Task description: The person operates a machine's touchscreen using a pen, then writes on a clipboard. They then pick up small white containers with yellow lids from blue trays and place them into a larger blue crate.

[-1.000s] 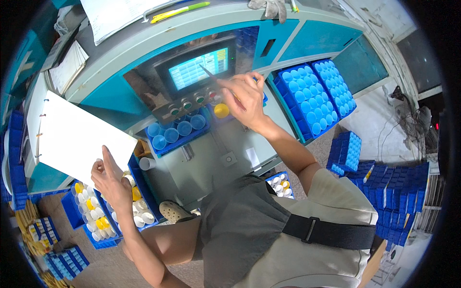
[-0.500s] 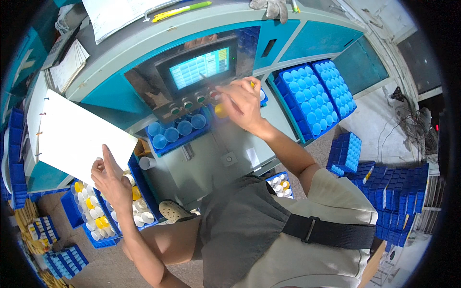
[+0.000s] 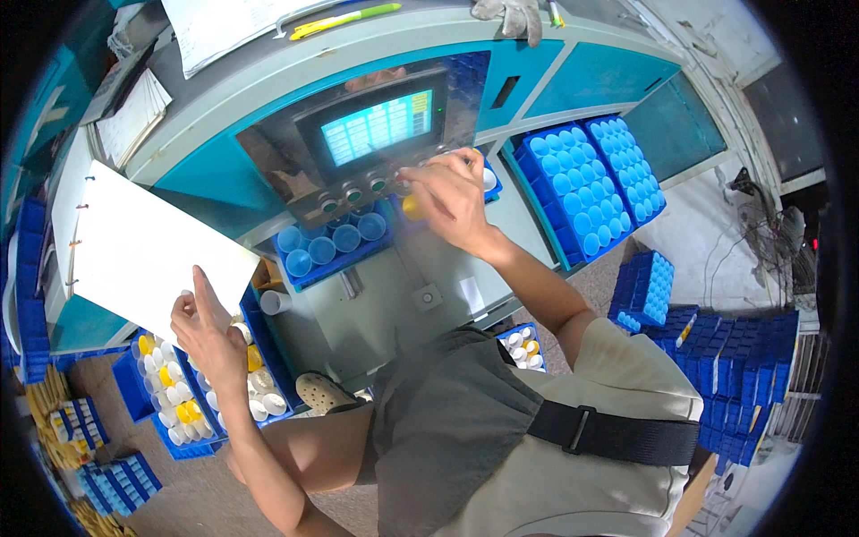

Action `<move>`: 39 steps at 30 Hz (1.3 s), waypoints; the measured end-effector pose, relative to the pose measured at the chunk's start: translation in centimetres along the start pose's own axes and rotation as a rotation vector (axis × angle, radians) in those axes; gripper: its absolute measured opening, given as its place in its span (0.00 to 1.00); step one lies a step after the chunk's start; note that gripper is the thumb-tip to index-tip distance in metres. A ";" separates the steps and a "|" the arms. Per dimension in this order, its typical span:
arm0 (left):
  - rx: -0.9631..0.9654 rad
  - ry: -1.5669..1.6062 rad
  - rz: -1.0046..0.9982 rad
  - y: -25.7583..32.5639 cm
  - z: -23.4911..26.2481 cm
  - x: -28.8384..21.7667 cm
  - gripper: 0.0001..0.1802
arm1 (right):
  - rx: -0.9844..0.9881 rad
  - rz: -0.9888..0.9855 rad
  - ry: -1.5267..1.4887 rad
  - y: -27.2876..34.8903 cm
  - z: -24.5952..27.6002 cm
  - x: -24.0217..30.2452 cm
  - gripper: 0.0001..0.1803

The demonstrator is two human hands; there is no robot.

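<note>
At left, the left hand (image 3: 213, 338), gripping nothing, points on the binder page (image 3: 148, 255), likely marking place; upper centre, the right hand (image 3: 454, 201), fingers bent, nears the screen (image 3: 379, 128), grip too blurred to tell.

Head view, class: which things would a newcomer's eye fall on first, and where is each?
The white ring-bound page at the left likely stands out first, the left hand over its lower right. Next comes the lit screen at upper centre, the right hand below it to the right. To the right, blue trays hold rows of light-blue cups.
</note>
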State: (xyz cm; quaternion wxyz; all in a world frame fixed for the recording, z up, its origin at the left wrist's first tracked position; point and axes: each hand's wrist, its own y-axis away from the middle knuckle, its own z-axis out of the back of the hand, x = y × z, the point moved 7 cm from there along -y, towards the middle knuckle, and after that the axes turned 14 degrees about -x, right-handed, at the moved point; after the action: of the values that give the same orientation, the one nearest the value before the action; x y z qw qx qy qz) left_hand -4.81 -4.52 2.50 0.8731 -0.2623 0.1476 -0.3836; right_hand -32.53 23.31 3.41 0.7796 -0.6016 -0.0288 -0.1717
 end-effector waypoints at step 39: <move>-0.029 0.010 -0.041 -0.3 0.6 -0.6 0.60 | -0.068 -0.057 0.097 -2.1 1.7 -0.4 0.11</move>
State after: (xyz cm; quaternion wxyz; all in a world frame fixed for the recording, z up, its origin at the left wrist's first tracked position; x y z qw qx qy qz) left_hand -5.10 -4.02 3.21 0.8604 -0.2759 0.1521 -0.4005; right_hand -33.27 24.59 5.74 0.7541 -0.6175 -0.0023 -0.2238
